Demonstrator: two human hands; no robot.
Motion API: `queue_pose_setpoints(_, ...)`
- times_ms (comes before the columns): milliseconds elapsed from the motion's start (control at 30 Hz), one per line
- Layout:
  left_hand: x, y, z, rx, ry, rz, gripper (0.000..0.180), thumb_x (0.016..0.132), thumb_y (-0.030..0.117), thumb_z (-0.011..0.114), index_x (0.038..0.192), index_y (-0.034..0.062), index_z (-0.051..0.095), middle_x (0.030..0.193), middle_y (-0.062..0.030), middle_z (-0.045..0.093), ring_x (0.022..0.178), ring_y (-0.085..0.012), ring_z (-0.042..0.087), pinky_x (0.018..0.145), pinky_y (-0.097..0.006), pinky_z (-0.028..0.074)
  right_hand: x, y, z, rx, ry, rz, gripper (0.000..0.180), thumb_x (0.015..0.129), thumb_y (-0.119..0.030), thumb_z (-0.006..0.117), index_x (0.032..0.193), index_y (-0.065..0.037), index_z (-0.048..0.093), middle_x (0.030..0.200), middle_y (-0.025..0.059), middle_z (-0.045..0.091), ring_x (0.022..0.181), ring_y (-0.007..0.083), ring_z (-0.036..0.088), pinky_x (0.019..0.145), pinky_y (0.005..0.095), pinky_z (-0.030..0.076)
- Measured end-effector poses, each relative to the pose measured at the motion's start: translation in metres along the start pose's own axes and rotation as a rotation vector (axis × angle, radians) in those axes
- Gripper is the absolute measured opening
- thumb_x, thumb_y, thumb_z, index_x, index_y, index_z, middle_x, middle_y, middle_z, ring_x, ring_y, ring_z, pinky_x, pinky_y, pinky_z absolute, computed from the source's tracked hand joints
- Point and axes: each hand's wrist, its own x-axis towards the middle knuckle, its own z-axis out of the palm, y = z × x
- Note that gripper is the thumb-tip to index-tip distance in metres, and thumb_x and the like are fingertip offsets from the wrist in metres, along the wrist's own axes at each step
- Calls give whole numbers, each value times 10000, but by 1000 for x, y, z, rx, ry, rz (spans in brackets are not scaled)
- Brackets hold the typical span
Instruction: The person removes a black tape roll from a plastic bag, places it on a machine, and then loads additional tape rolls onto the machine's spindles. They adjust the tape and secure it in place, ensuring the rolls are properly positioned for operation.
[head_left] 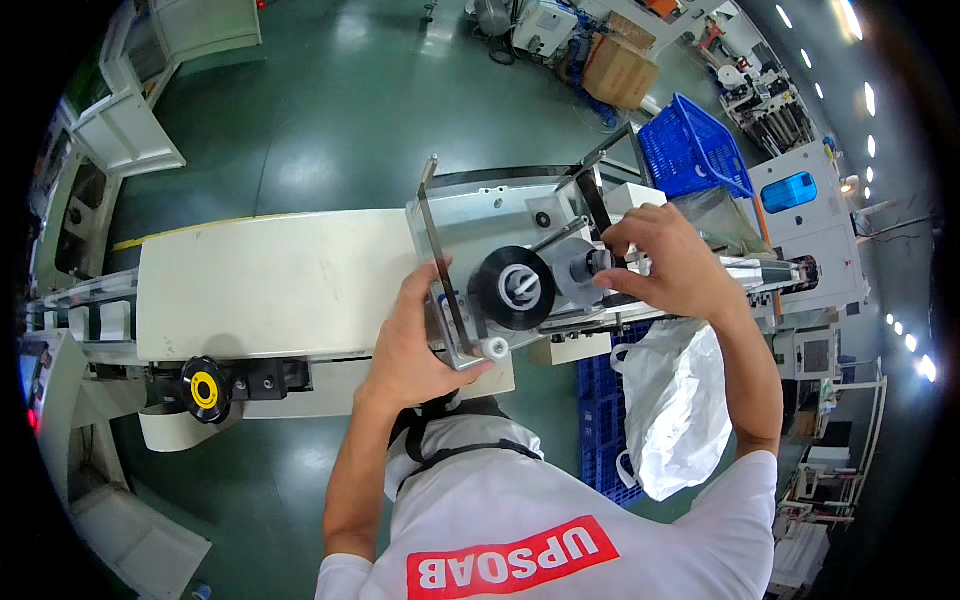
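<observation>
In front of me is a metal plate assembly [473, 225] with upright rods. It carries a black ribbon roll [488, 303] on a pale hub, and a translucent grey disc [572, 275] sits just right of the roll. My left hand [410, 350] grips the assembly's near left edge, its thumb along the front beside a white roller end [494, 348]. Some of its fingertips are hidden behind the frame. My right hand [675, 262] pinches a dark grey knob [599, 262] at the disc's right side between thumb and fingers.
A cream conveyor table [270, 285] extends left, with a black-and-yellow handwheel [205, 390] on its near side. A blue basket [690, 145] stands at the far right. Nearer, a white bag [675, 410] rests by a blue crate [600, 430]. A cardboard box [618, 72] sits farther back.
</observation>
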Motion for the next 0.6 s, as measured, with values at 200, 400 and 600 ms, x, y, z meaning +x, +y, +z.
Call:
queue_pose_setpoints(200,4,-1,-15,-281,1,-89,1123,564,41,940,1489,53,303,1488,-152,447,1344,-288,494,1078,-449,451,-22,43,28,464,366,328,278,974,-235,642,1018,38,665,747,71,633,685,146,544,628,301,441)
queue_pose_setpoints(400,19,-1,-46,-315,-85,-135,1165,533,127,975,1484,24,310,1468,-163,448,1364,-279,451,1157,-413,349,-32,71,128,888,494,425,345,1015,-135,564,1337,-12,554,1236,108,649,1039,152,609,897,279,485)
queue_pose_setpoints(600,27,-6,-92,-276,-145,-219,1185,499,161,987,1486,33,345,1494,-167,454,1399,-279,434,1180,-428,340,-17,34,160,1329,533,424,467,1036,-150,491,1488,-53,424,1442,114,520,1032,167,658,826,280,503)
